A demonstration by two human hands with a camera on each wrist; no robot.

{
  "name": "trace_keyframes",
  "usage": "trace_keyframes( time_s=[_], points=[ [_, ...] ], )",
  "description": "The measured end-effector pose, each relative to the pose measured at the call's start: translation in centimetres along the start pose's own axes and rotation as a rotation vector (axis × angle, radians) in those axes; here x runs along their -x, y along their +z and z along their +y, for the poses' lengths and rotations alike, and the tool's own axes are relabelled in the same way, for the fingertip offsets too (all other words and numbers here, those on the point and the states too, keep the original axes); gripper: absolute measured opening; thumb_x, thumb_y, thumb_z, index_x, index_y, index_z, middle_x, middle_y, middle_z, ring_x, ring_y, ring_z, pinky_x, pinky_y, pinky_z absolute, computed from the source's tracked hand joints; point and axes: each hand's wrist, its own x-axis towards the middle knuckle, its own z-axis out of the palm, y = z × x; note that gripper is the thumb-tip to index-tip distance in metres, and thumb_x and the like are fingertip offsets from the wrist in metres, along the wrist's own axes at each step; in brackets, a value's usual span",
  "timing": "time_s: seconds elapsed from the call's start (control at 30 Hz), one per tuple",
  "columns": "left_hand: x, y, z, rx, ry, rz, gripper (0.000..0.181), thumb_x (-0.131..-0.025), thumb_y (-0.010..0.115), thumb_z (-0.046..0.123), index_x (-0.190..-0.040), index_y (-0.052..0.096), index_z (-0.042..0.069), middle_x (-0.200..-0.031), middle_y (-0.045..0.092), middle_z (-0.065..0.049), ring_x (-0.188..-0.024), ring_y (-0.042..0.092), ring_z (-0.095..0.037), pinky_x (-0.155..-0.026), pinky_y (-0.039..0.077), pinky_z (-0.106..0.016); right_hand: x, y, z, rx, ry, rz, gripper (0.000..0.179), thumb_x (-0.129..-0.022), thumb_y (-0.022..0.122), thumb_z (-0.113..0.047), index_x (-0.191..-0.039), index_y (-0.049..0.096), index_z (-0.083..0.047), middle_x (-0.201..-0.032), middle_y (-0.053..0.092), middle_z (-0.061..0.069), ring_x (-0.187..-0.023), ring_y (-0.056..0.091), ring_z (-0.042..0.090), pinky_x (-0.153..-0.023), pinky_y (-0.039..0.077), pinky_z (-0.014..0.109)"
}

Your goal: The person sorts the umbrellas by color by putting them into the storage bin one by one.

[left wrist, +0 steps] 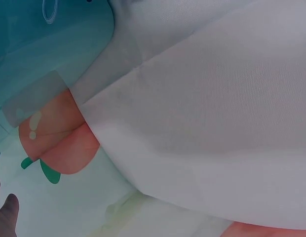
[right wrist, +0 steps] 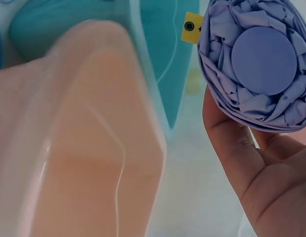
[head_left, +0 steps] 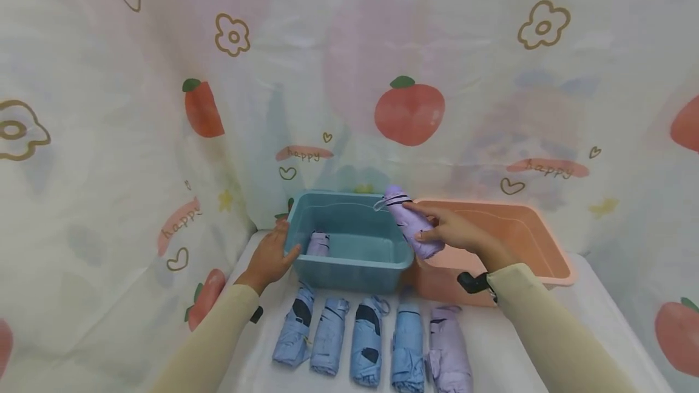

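My right hand (head_left: 455, 229) grips a purple folded umbrella (head_left: 409, 223), tilted, above where the teal bin and the orange bin meet. In the right wrist view the umbrella's round end (right wrist: 264, 60) faces the camera, with a yellow tag (right wrist: 191, 28) at its side. My left hand (head_left: 271, 258) lies at the left rim of the teal bin (head_left: 349, 275), fingers extended. Inside that bin a second purple umbrella (head_left: 318, 244) leans near the front left corner. Only the left hand's fingertips (left wrist: 10, 210) show at the edge of the left wrist view.
Beside the teal bin on the right stands the orange bin (head_left: 546, 241). A row of folded umbrellas lies in front on the white cloth: several blue ones, including one with black patches (head_left: 367, 344), and a purple one (head_left: 450, 350) at the right end. A printed curtain (head_left: 349, 47) hangs behind.
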Motion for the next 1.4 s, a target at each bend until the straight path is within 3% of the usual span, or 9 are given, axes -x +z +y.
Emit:
trace_keyframes(
  time_s=[0.17,0.33,0.47,0.6,0.77,0.9,1.07,1.27,1.4],
  points=[
    [0.1,0.3,-0.5,-0.012,-0.007,0.008,0.074,-0.088,0.036,0.054,-0.141,0.022,0.004,-0.143,0.024,-0.013,-0.126,0.030,-0.032,-0.098,0.026,-0.048,-4.8,1.3,-0.3,0.136,0.007,-0.064,0.065,-0.079,0.068,-0.017,-0.134,0.039,-0.034,-0.118,0.044,0.011,-0.072,0.052,0.025,-0.055,0.048,0.034],
    [0.3,0.7,-0.9,-0.003,0.008,0.057,0.075,-0.088,0.036,0.056,-0.139,0.026,0.003,-0.141,0.029,-0.014,-0.123,0.034,-0.033,-0.097,0.028,-0.047,-9.8,3.1,0.7,0.297,0.033,-0.182,0.062,-0.076,0.070,-0.019,-0.130,0.044,-0.038,-0.132,0.040,0.003,-0.090,0.047,0.022,-0.062,0.044,0.032],
    [0.7,1.0,-1.1,0.007,0.031,0.093,0.073,-0.088,0.039,0.053,-0.137,0.030,0.000,-0.138,0.033,-0.018,-0.120,0.037,-0.035,-0.095,0.030,-0.048,-12.9,4.7,1.6,0.405,0.011,-0.276,0.061,-0.075,0.070,-0.014,-0.130,0.047,-0.029,-0.129,0.045,0.007,-0.098,0.045,0.024,-0.069,0.043,0.033],
    [1.2,1.1,-1.2,0.009,0.019,0.088,0.072,-0.088,0.043,0.050,-0.138,0.029,0.000,-0.139,0.031,-0.017,-0.123,0.033,-0.032,-0.099,0.026,-0.046,-14.8,6.4,2.5,0.423,0.082,-0.389,0.060,-0.074,0.068,-0.006,-0.128,0.051,-0.024,-0.128,0.046,0.008,-0.095,0.045,0.023,-0.067,0.045,0.032],
    [0.8,1.0,-1.2,0.005,0.014,0.065,0.069,-0.088,0.044,0.046,-0.138,0.029,0.001,-0.140,0.031,-0.014,-0.127,0.029,-0.028,-0.101,0.023,-0.043,-15.6,8.2,4.1,0.456,0.224,-0.483,0.054,-0.076,0.067,-0.008,-0.125,0.053,-0.026,-0.131,0.044,0.007,-0.106,0.043,0.024,-0.083,0.041,0.042],
    [0.4,1.2,-1.0,0.006,0.013,0.062,0.069,-0.088,0.042,0.048,-0.139,0.028,0.003,-0.140,0.031,-0.012,-0.128,0.027,-0.025,-0.102,0.022,-0.042,-16.0,9.4,6.0,0.460,0.268,-0.488,0.054,-0.077,0.067,-0.014,-0.127,0.051,-0.027,-0.133,0.042,0.008,-0.118,0.036,0.026,-0.094,0.030,0.050],
    [-0.1,1.4,-1.1,-0.010,0.030,0.073,0.070,-0.089,0.038,0.051,-0.139,0.027,0.005,-0.141,0.030,-0.009,-0.129,0.024,-0.021,-0.103,0.020,-0.039,-17.1,10.5,7.0,0.406,0.276,-0.394,0.056,-0.079,0.066,-0.017,-0.131,0.046,-0.026,-0.136,0.038,0.008,-0.124,0.031,0.030,-0.096,0.027,0.051],
    [-0.2,1.4,-1.1,-0.022,0.052,0.069,0.069,-0.089,0.040,0.049,-0.139,0.027,0.003,-0.141,0.031,-0.012,-0.129,0.026,-0.024,-0.102,0.022,-0.041,-18.2,12.0,6.6,0.389,0.245,-0.346,0.057,-0.082,0.064,-0.020,-0.134,0.042,-0.024,-0.138,0.034,0.010,-0.126,0.028,0.028,-0.097,0.028,0.047],
    [-0.2,1.2,-1.1,-0.025,0.072,0.081,0.068,-0.089,0.042,0.046,-0.138,0.029,0.001,-0.139,0.032,-0.013,-0.128,0.028,-0.025,-0.101,0.023,-0.043,-18.7,13.3,6.5,0.256,0.276,-0.344,0.059,-0.081,0.064,-0.016,-0.136,0.040,-0.020,-0.138,0.035,0.011,-0.120,0.036,0.027,-0.091,0.036,0.044]
  ],
)
